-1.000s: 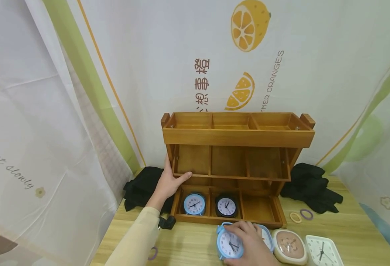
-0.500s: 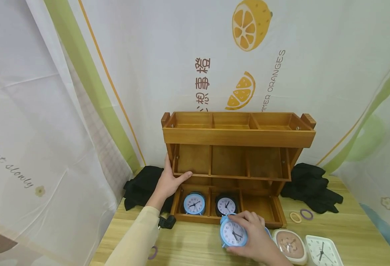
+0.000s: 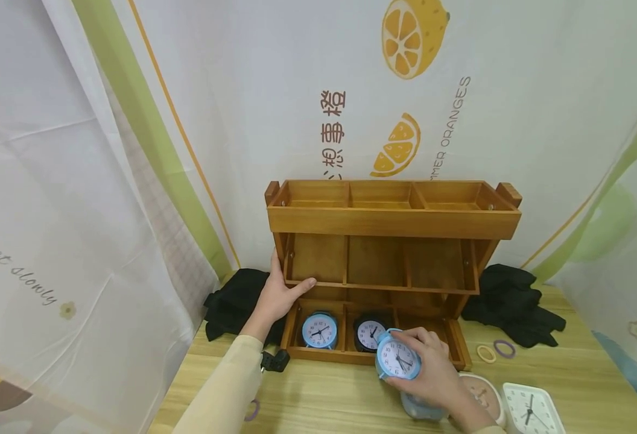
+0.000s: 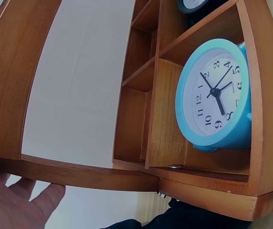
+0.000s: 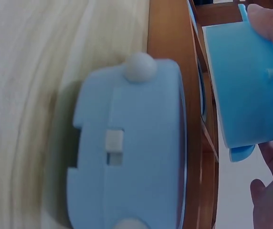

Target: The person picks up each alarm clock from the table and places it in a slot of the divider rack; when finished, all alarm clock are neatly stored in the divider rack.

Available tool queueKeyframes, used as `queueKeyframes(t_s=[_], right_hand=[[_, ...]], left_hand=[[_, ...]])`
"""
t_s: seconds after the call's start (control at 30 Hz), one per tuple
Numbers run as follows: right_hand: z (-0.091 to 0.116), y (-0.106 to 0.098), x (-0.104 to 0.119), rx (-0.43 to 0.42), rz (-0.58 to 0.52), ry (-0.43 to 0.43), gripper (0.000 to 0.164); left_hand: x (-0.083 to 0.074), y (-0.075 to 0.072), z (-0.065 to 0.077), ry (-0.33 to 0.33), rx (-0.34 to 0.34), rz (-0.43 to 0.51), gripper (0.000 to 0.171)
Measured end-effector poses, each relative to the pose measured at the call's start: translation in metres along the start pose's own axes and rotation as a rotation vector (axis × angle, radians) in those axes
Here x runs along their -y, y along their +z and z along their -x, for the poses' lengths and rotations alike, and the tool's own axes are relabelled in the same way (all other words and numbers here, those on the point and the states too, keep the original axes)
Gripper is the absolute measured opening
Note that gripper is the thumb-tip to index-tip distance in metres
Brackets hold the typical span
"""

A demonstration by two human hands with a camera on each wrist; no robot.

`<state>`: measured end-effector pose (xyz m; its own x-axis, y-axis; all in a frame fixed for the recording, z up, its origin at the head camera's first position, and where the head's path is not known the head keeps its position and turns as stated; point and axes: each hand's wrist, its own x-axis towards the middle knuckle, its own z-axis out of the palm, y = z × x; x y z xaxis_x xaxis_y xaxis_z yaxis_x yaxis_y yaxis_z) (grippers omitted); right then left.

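Note:
My right hand (image 3: pixel 432 369) holds a round light blue alarm clock (image 3: pixel 398 357) by its side, above the front edge of a three-tier wooden rack (image 3: pixel 394 224). That same blue alarm clock (image 5: pixel 248 86) shows its side in the right wrist view. On the rack's left side my left hand (image 3: pixel 279 295) grips it, thumb on the middle tray's front edge. In the bottom tray, another blue alarm clock (image 3: pixel 320 331) sits in the left compartment and a black alarm clock (image 3: pixel 368 331) in the middle one, partly covered by the held clock. The bottom right compartment is partly hidden by my right hand.
A pale blue squarish clock (image 5: pixel 131 138) stands on the table below my right hand. To its right are a cream clock (image 3: pixel 484 398) and a white square clock (image 3: pixel 532 408). Black cloths (image 3: pixel 237 304) flank the rack; rings (image 3: pixel 504 348) lie at right.
My right hand has lifted the blue alarm clock off the table and carried it right and forward to the bottom tray's front edge. My left hand stays on the rack.

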<state>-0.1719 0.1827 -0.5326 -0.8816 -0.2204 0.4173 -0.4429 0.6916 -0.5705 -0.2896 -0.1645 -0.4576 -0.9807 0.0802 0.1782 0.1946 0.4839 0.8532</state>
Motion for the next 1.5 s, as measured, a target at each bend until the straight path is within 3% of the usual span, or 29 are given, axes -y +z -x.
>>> queueKeyframes(t_s=[0.2, 0.47, 0.83, 1.5], right_hand=[[-0.004, -0.007, -0.007, 0.015, 0.007, 0.014, 0.08], [-0.011, -0.013, -0.019, 0.07, -0.008, 0.101, 0.081], [-0.033, -0.024, -0.047, 0.102, 0.091, 0.028, 0.081], [-0.039, -0.04, -0.066, 0.121, 0.133, 0.023, 0.079]], left_hand=[[-0.001, 0.0, -0.001, 0.007, -0.003, 0.005, 0.125], [0.001, 0.0, -0.002, 0.005, 0.005, 0.009, 0.123], [-0.001, -0.001, 0.001, -0.007, 0.002, 0.016, 0.124], [-0.001, 0.0, -0.002, -0.005, -0.001, 0.024, 0.122]])
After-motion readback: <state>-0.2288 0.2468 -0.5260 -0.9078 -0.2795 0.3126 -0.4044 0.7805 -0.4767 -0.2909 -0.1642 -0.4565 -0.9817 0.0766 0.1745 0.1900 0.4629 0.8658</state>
